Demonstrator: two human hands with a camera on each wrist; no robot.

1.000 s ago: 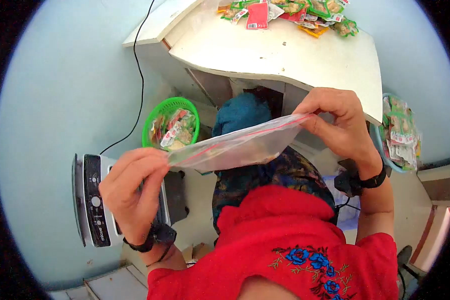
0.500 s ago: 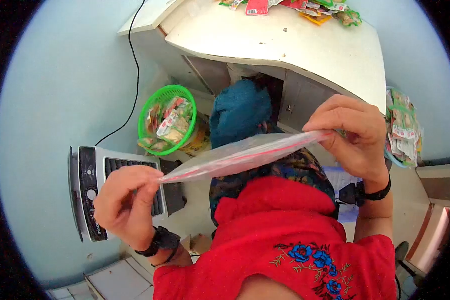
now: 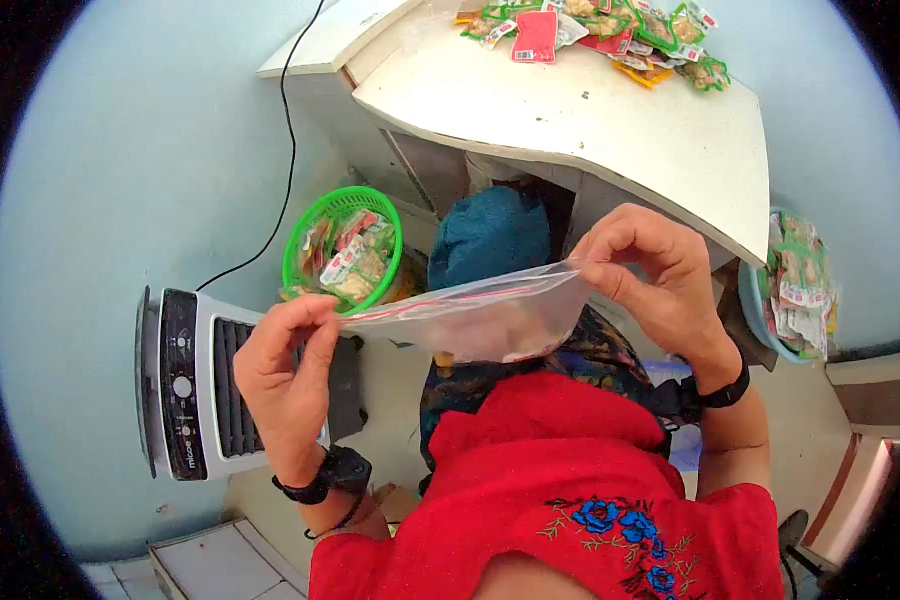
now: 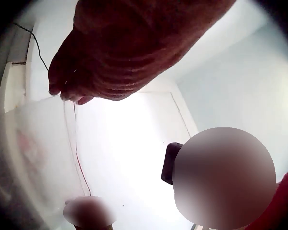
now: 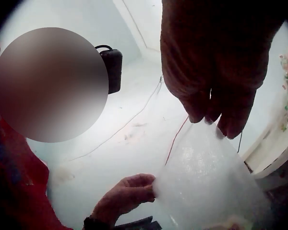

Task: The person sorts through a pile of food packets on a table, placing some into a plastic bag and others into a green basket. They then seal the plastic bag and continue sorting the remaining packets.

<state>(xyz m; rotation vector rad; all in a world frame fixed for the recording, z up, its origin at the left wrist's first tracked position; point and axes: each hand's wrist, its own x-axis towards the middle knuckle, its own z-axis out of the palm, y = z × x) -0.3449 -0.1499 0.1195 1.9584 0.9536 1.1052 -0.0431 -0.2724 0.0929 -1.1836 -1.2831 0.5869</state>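
A clear zip-lock bag [image 3: 505, 328] with a red line along its top edge hangs across the front of the body in the head view. Pale and orange contents show through its lower part. My left hand [image 3: 288, 385] pinches the left top corner between thumb and fingers. At the opposite corner, my right hand [image 3: 660, 285] pinches the bag the same way. The top edge is stretched between them, higher on the right. In the right wrist view, the fingertips [image 5: 233, 129] grip the cloudy plastic, with the left hand at the far corner.
A green basket [image 3: 394, 240] of small food packets stands left of the legs; a blue basket [image 3: 753, 305] of packets is at right. More packets [image 3: 660, 30] lie on the white desk [image 3: 490, 100]. An air cooler [image 3: 185, 385] stands at left, with a black cable [image 3: 288, 150] above.
The bag has tipped from nearly edge-on half a second ago, so its contents show now. Both hands keep their corners and have come closer together. The head view has shifted slightly.
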